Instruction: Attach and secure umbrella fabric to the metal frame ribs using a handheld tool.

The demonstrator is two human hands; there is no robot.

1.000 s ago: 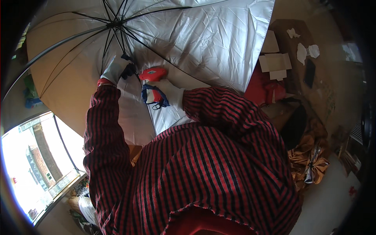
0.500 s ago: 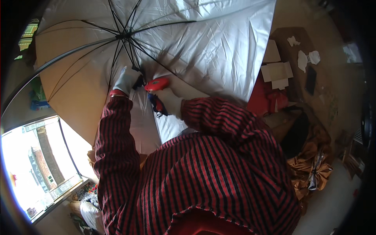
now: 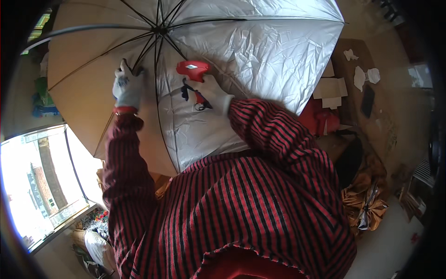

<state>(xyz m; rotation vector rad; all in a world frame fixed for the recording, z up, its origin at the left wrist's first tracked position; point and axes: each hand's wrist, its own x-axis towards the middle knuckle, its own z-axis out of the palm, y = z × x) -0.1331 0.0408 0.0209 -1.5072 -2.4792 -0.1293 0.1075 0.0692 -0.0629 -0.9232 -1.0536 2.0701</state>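
Note:
An opened umbrella (image 3: pixel 260 60) spreads before me, its silvery inner side and dark ribs facing me. The ribs meet at a black hub (image 3: pixel 160 30). My left hand (image 3: pixel 125 88), in a whitish glove, is at a rib left of and below the hub; one finger points up and the others bend around the rib, partly hidden. My right hand (image 3: pixel 211 90), also gloved, is closed around a red tool (image 3: pixel 193 69) with a pale oval patch, whose exact kind I cannot make out. A dark blue and red piece with a thin cord loop (image 3: pixel 197 98) shows at this palm.
A brown table (image 3: pixel 357 51) at right bears white scraps (image 3: pixel 360 76), a dark flat phone-like object (image 3: pixel 368 101) and an open carton (image 3: pixel 332 90). Crumpled brown wrapping (image 3: pixel 364 207) lies below it. A bright window (image 3: pixel 46 181) and bags (image 3: pixel 97 246) are at lower left.
My hands have moved apart: the left went left along the umbrella to another rib, the right went up and right with the red tool. The umbrella has shifted slightly up and right.

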